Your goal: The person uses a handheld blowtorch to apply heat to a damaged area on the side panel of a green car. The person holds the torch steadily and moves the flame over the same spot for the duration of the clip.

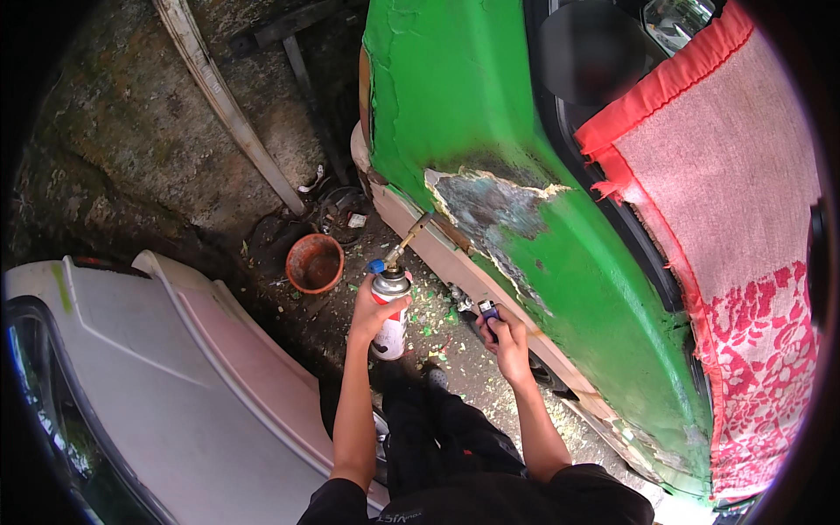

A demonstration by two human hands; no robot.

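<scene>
My left hand (371, 311) is wrapped round a gas canister (388, 334), white and red, held upright. A torch head (408, 241) with a blue knob and a brass-coloured nozzle tops the canister, its tip angled toward the car; no flame shows. In my right hand (507, 338) is a small dark lighter (488, 310), gripped near its metal top. Both hands are apart, beside a green car body panel (472, 79). On that panel, scorched and peeled paint (494, 206) bares grey metal with ragged pale edges.
A white and pinkish car part (219, 350) stands close on my left. Beyond my left hand sits an orange-brown bucket (315, 263). Paint chips litter the ground (437, 324). A long pale beam (232, 105) leans at far left. A red-patterned cloth (726, 175) covers the car's right side.
</scene>
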